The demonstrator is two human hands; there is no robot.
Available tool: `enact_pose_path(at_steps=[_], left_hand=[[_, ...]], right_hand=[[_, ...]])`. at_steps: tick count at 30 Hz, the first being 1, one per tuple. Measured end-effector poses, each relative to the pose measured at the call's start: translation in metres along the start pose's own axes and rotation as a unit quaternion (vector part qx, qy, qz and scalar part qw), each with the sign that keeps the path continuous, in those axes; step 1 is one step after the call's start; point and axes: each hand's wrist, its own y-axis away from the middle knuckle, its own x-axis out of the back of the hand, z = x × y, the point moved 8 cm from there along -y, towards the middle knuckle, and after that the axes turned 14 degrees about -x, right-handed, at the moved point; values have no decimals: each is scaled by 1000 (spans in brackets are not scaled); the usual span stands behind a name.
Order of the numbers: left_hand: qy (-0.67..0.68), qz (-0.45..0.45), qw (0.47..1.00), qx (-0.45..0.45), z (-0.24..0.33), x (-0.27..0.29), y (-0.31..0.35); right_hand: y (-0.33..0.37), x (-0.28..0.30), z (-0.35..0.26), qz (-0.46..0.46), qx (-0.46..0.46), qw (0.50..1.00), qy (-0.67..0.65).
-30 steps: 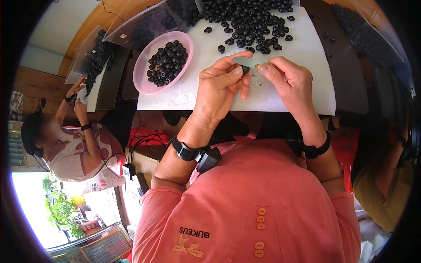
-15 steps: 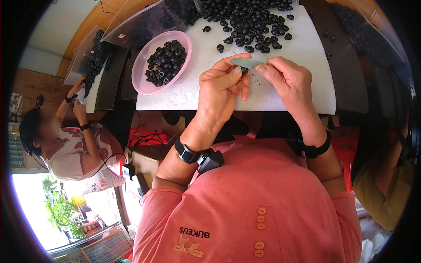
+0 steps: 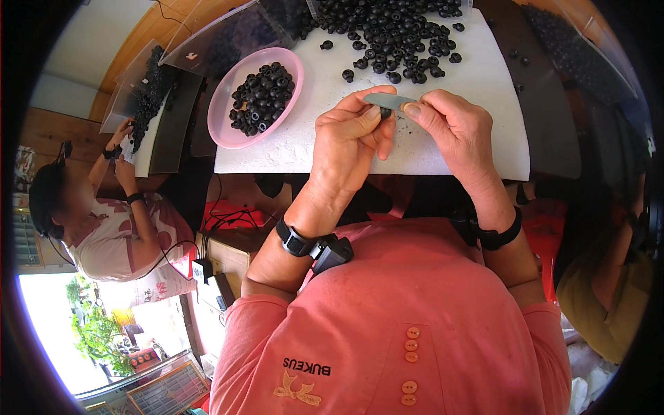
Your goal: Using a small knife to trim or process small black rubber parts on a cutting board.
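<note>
Between thumb and fingers, my left hand (image 3: pixel 349 135) pinches a small round black part (image 3: pixel 385 112), mostly hidden behind the thumb. My right hand (image 3: pixel 455 128) grips one end of a flat grey-green blade-like strip (image 3: pixel 389 101). The strip lies across the top of the black part, its far end close to my left index finger. Both hands are held above the near half of a white work board (image 3: pixel 277 161). Beyond them spreads a heap of loose black round parts (image 3: pixel 404 41) with ring-like openings.
Left of my hands, a pink bowl (image 3: pixel 220 128) holds several black parts. A clear plastic bin (image 3: pixel 207 52) stands behind it, and another clear bin (image 3: pixel 588 48) is at the far right. A co-worker (image 3: pixel 124 228) handles similar parts at the left. Someone's olive sleeve (image 3: pixel 609 304) shows at right.
The strip has tilted slightly over the black part, while both hands stay in nearly the same place. The bowl and heap look unchanged.
</note>
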Motion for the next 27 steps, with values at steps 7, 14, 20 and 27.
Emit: enact_pose_path(at_steps=[7,14,20,27], left_hand=[[12,-6,1000,15,-1,2,-1],[51,-25,998,34,-2,1,-3],[54,-39,996,52,-2,1,-5],[39,-3,997,67,-2,-1,-5]], right_hand=[[0,-1,0,-4,6,1000,1],[0,0,1,-1,13,1000,-1],[0,-1,1,-7,16,1000,-6],[0,0,0,-10,18,1000,-17]])
